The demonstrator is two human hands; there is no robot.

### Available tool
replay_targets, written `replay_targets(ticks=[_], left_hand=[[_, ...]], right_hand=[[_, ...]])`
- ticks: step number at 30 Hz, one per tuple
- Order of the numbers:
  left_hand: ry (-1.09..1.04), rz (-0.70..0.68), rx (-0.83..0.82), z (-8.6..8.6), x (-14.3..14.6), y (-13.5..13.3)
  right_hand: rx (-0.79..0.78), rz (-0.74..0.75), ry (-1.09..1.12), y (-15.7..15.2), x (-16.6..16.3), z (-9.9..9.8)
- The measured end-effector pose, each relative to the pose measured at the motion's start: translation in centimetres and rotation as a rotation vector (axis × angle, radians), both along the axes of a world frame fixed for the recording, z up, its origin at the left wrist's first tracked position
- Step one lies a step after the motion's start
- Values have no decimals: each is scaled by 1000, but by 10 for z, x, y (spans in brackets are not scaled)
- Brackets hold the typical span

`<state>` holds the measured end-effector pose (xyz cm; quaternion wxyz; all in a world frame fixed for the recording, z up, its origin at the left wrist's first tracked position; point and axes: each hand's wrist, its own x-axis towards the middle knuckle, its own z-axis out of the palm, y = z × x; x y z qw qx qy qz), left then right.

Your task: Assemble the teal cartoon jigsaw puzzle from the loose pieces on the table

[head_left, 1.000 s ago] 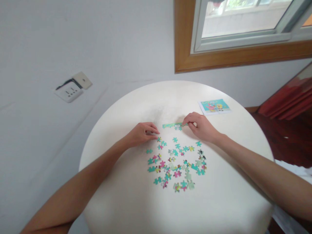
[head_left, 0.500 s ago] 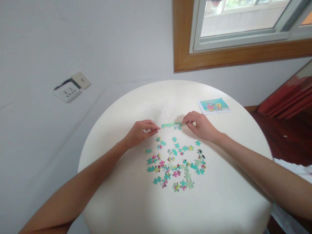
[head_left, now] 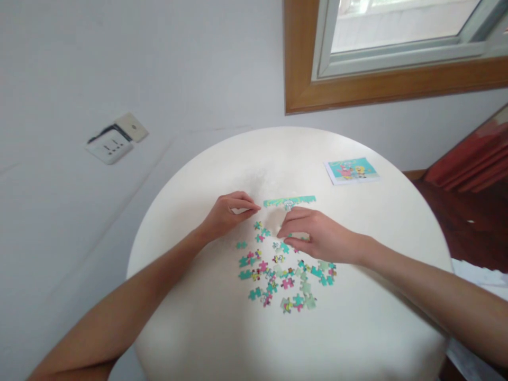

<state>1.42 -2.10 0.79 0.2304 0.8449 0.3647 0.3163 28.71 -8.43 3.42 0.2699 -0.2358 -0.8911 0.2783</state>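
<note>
A short joined strip of teal puzzle pieces (head_left: 289, 201) lies on the round white table (head_left: 222, 328). Just left of the strip, my left hand (head_left: 228, 213) rests with thumb and fingers pinched together; what they hold is too small to make out. Several loose puzzle pieces (head_left: 283, 272), teal, pink and yellow, are scattered below the strip. My right hand (head_left: 315, 236) hovers over the top of that scatter, fingers curled downward, thumb and fingertips closing around a loose piece.
A small picture card (head_left: 352, 170) lies on the table at the far right. The table stands against a white wall with a socket plate (head_left: 113, 143) at left and a wood-framed window (head_left: 381, 84) above. Dark red floor shows at right.
My right hand left the right end of the joined strip and moved down and left onto the loose pieces. My left hand shifted slightly up, staying pinched beside the strip.
</note>
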Motion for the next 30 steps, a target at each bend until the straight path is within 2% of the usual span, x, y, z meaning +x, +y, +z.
replay_targets(ticks=[6, 10, 30], left_hand=[[22, 10, -3, -1, 3, 0], [28, 4, -13, -2, 4, 0], [53, 6, -31, -1, 3, 0]], right_hand=[[-21, 198, -160, -6, -7, -2], [-3, 267, -261, -7, -9, -4], [49, 231, -373, -14, -8, -9]])
